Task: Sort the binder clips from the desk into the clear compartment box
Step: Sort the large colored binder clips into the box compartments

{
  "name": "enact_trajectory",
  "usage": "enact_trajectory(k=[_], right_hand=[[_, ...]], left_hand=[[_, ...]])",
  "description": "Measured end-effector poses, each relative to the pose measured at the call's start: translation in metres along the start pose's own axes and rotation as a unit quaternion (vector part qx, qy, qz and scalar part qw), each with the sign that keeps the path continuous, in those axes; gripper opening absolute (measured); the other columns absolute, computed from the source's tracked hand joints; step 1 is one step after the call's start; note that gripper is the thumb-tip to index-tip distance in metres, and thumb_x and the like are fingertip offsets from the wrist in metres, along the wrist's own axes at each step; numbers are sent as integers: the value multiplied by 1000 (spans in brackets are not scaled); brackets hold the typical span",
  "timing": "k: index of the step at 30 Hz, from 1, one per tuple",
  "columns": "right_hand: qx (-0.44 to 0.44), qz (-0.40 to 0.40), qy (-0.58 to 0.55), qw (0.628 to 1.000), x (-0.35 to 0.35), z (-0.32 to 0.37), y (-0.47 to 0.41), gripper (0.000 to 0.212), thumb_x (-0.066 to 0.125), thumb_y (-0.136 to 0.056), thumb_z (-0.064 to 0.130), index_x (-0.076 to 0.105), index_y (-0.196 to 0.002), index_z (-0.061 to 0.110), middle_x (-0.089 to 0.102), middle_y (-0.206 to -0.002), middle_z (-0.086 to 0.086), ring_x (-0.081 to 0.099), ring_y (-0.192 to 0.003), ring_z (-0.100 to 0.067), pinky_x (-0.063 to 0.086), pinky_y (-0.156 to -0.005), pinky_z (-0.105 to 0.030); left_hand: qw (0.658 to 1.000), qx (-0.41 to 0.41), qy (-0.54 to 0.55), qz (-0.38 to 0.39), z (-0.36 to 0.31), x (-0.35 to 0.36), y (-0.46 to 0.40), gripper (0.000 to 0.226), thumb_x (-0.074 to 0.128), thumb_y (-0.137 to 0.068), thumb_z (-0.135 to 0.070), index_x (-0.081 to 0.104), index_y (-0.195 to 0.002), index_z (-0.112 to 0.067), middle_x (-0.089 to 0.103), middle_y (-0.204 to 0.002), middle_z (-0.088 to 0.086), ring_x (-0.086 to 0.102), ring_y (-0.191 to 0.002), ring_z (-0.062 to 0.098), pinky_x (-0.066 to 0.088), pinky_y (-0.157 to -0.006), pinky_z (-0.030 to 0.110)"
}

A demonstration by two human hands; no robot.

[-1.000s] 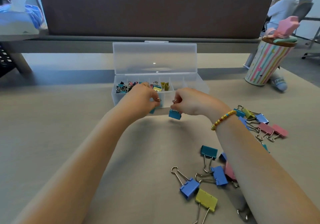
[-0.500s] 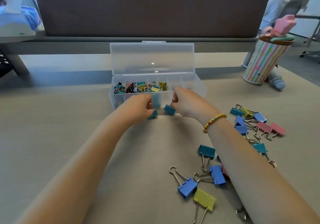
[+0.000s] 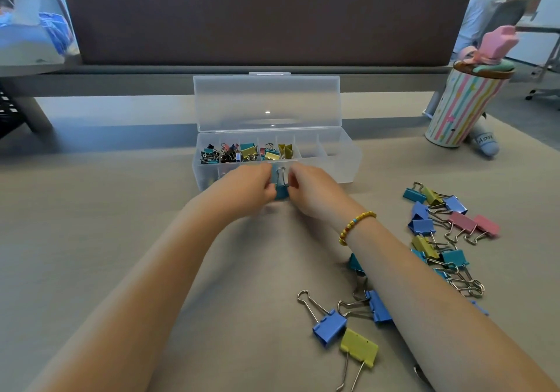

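Beige counter [image 3: 91, 240] fronts a dark brown partition [image 3: 263, 12]. Clear compartment box [image 3: 348, 161], lid up, left cells filled. Striped cup [image 3: 460, 109] far right. Loose binder clips [image 3: 439, 228] right. Left hand [image 3: 248, 187] and right hand [image 3: 312, 188] together pinch a teal binder clip [image 3: 281, 191] before the box.

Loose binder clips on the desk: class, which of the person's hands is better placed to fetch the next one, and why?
Probably the right hand. The loose binder clips lie on the desk on its side, beside and under the right forearm. The left hand would have to cross over. Both hands now hold a teal clip before the clear compartment box.
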State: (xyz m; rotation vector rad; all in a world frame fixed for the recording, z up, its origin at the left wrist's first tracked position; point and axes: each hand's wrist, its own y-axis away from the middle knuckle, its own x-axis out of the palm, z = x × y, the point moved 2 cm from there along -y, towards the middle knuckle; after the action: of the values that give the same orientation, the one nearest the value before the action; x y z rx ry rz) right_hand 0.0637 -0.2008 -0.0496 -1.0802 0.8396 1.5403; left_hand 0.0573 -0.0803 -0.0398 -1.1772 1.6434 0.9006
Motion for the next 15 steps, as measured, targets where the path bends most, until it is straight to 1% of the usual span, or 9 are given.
enact_trajectory(k=[1, 3, 4, 6, 7, 10, 12, 13, 15], right_hand=[[1, 0, 1, 1000, 0, 1, 0, 12, 46, -95, 13, 49, -106, 15, 58, -119, -12, 53, -106, -25, 37, -75, -25], [9, -1, -5, 1000, 2, 2, 0, 5, 46, -96, 14, 43, -98, 17, 57, -120, -12, 54, -106, -24, 39, -75, -25], [12, -1, -14, 1000, 3, 3, 0, 8, 47, -96, 16, 42, -102, 16, 56, -122, -11, 54, -107, -23, 42, -77, -26], [19, 1, -35, 999, 7, 4, -1, 28, 53, -94, 21, 42, -119, 14, 55, -124, -9, 54, -111, -23, 46, -82, -27], [22, 4, -39, 999, 9, 4, -2, 36, 55, -93, 24, 41, -124, 13, 55, -125, -9, 54, -112, -23, 46, -82, -27], [25, -1, -33, 999, 12, 5, -4, 41, 57, -92, 29, 41, -126, 12, 56, -123, -9, 55, -111, -23, 40, -75, -24], [35, -12, -34, 999, 12, 4, -5, 39, 55, -93, 29, 43, -126, 12, 56, -123, -9, 55, -109, -23, 40, -76, -24], [39, -17, -33, 999, 11, 4, -5, 37, 54, -94, 28, 44, -126, 12, 56, -123, -9, 55, -109, -23, 42, -78, -25], [39, -17, -23, 999, 10, 4, -4, 34, 52, -95, 27, 46, -125, 13, 57, -123, -10, 56, -107, -23, 46, -82, -27]], left_hand=[[999, -3, 39, -4, 1, -2, 1, 7, 45, -96, -19, 41, -97, -13, 56, -94, 8, 61, -83, 21, 53, -74, 30], [997, -9, 81, -8, 4, -3, 2, 16, 51, -93, -19, 39, -103, -14, 55, -94, 6, 67, -81, 22, 58, -71, 32], [997, -13, 79, -8, 6, -2, 2, 22, 52, -92, -20, 39, -109, -13, 54, -97, 5, 66, -79, 22, 58, -69, 31], [998, -24, 65, -11, 10, 1, 2, 30, 52, -93, -21, 40, -118, -12, 54, -105, 7, 65, -81, 21, 58, -69, 30], [998, -31, 62, -11, 13, 2, 1, 30, 51, -93, -20, 41, -119, -12, 55, -107, 7, 65, -83, 22, 58, -71, 30], [997, -53, 51, 5, 19, 1, 0, 17, 51, -93, -17, 47, -108, -11, 59, -107, 9, 64, -88, 24, 56, -79, 35], [997, -67, 33, 13, 23, -3, 1, 8, 51, -93, -14, 50, -100, -10, 61, -106, 11, 62, -91, 23, 53, -83, 33], [997, -72, 22, 13, 24, -5, 0, 8, 50, -93, -13, 51, -99, -8, 61, -106, 12, 60, -92, 22, 52, -83, 31], [997, -76, 13, 11, 26, -10, -1, 15, 49, -94, -13, 56, -104, -5, 63, -106, 12, 61, -88, 20, 51, -80, 28]])
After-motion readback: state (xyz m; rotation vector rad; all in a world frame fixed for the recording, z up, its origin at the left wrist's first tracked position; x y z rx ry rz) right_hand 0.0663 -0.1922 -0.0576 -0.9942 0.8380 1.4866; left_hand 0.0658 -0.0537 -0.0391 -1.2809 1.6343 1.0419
